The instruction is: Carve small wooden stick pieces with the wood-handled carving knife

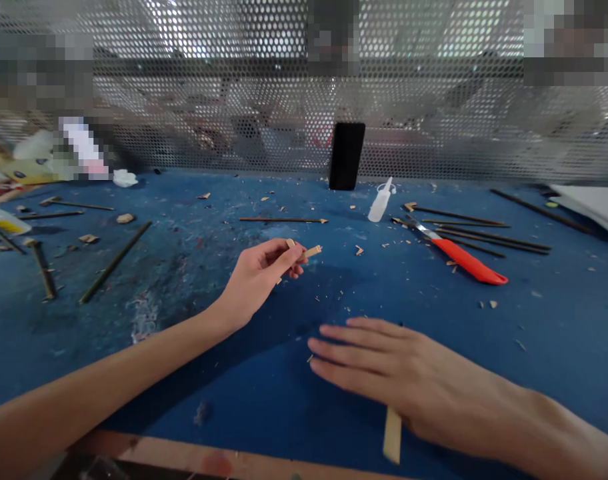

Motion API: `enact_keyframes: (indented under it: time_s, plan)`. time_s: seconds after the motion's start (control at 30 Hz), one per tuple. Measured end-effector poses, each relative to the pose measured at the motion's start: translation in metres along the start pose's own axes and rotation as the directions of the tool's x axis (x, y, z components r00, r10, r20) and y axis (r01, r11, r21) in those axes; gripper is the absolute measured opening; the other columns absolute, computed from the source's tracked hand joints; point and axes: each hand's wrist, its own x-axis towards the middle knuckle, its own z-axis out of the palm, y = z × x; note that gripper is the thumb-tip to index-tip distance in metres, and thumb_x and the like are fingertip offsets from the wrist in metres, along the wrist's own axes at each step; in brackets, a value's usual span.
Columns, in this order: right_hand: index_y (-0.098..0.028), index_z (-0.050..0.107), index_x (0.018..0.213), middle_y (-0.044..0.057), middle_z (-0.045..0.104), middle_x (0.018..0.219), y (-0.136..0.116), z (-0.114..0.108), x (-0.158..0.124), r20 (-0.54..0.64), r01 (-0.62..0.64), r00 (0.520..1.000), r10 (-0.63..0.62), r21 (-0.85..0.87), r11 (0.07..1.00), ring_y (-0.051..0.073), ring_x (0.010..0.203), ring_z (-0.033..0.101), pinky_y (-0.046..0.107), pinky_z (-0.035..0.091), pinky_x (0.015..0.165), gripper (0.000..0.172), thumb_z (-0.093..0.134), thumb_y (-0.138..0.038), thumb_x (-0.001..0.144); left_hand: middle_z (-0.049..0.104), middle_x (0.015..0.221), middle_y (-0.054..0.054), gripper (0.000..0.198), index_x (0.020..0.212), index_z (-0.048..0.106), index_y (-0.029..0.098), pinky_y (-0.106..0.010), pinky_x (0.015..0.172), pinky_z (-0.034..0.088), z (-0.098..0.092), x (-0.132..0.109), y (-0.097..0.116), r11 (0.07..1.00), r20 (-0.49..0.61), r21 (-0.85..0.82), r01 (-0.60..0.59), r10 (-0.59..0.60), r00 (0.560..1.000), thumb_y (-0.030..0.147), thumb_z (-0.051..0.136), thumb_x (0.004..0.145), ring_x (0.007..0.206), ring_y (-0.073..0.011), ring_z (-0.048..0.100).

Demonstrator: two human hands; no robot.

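My left hand (264, 270) is closed, pinching small pale wooden pieces (311, 252) between thumb and fingers above the blue table. Two short ends stick out of the grip; the rest is hidden by the fingers. Low on the right, my right hand (384, 363) is stretched out flat, palm down, fingers slightly apart. From under its palm comes a flat pale wooden strip (393, 437). Whether the hidden thumb touches this strip I cannot tell. Small wood chips (359, 251) and crumbs are scattered on the table between and beyond the hands.
A red-handled knife (469, 261) lies at right beside several dark thin sticks (499, 240). A white glue bottle (381, 202) and a black phone (347, 157) are behind, near a perforated metal screen (264, 133). More sticks (117, 261) lie at left. The blue table (264, 393) has a wooden front edge.
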Motion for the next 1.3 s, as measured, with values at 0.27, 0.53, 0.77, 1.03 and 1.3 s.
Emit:
enact_keyframes:
  time_s: [0.27,0.53,0.77,1.03,1.3]
  plan:
    - [-0.019,0.042,0.157,0.016,0.048,0.157,0.054,-0.022,-0.045,-0.371,-0.517,0.833,0.411,-0.255,0.817,0.036,0.144,0.046,0.059,0.039,0.117,0.092,0.047,0.007,0.069,0.068,0.089,-0.004,0.025,0.092,0.068,0.015,-0.023,0.076,0.055,0.006,-0.006,0.007,1.000,0.033,-0.028,0.012,-0.011,0.999,0.039,0.064,0.096,0.077,-0.0114,0.063]
    - [-0.025,0.067,0.131,0.012,0.074,0.127,0.062,-0.021,-0.049,-0.404,-0.432,0.855,0.325,-0.206,0.878,0.031,0.127,0.064,0.056,0.040,0.115,0.056,0.049,-0.005,0.081,0.073,0.090,-0.003,0.025,0.106,0.070,0.018,-0.027,0.079,0.056,0.007,-0.017,0.011,0.989,0.151,0.147,0.024,-0.047,0.988,0.039,0.068,0.094,0.081,-0.0142,0.069]
    - [-0.024,0.066,0.105,0.005,0.068,0.069,0.028,-0.034,-0.014,-0.413,-0.576,0.677,0.609,0.218,0.788,0.023,0.066,0.066,0.042,0.053,0.068,0.041,0.029,-0.042,0.108,0.074,0.100,0.000,0.011,0.102,0.077,0.025,-0.028,0.084,0.049,0.007,-0.017,0.001,0.810,0.407,0.496,-0.313,0.102,0.908,0.027,0.069,0.095,0.094,-0.0158,0.065]
    - [-0.020,0.053,0.076,-0.005,0.045,0.064,0.028,0.019,0.016,-0.239,-0.343,0.581,0.778,0.795,0.500,0.008,0.054,0.040,0.022,0.034,0.048,0.042,0.046,-0.052,0.104,0.072,0.105,-0.001,0.012,0.106,0.071,0.019,-0.026,0.093,0.046,0.005,-0.012,-0.002,0.740,0.519,0.495,-0.455,0.168,0.838,0.023,0.062,0.100,0.100,-0.0140,0.061]
    - [-0.021,0.052,0.082,-0.007,0.050,0.053,0.026,0.016,0.012,-0.079,-0.332,0.711,0.699,0.838,0.432,0.006,0.046,0.046,0.021,0.034,0.045,0.044,0.040,-0.055,0.105,0.071,0.102,0.001,0.010,0.104,0.072,0.020,-0.025,0.090,0.046,0.008,-0.009,-0.001,0.775,0.479,0.511,-0.372,0.103,0.872,0.022,0.065,0.098,0.098,-0.0133,0.061]
